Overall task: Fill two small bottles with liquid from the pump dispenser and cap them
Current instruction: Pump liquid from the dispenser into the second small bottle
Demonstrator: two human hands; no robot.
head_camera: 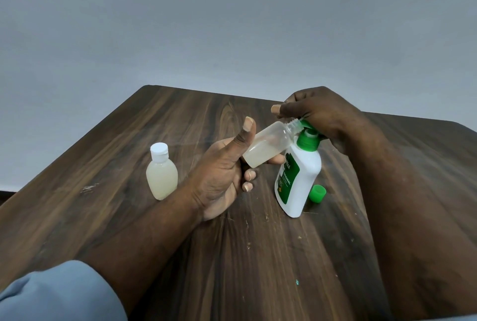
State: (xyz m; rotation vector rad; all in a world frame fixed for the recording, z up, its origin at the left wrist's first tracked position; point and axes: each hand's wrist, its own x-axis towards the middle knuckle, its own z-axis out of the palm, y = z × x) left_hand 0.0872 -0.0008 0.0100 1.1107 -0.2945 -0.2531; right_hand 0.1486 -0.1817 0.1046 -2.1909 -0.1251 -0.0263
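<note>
My left hand (222, 173) holds a small clear bottle (268, 146), tilted with its open threaded neck up against the green nozzle of the pump dispenser (296, 178). Pale liquid fills its lower part. The dispenser is white with a green label and stands on the table. My right hand (320, 117) rests on its green pump head, fingers curled over it. A second small bottle (162, 175), full of pale liquid and closed with a white cap, stands upright to the left. A loose green cap (318, 193) lies just right of the dispenser's base.
Everything sits on a dark wooden table (245, 256) whose far corner lies at the upper left, against a plain grey wall. My forearms cross the near part of the tabletop. A few small specks dot the wood.
</note>
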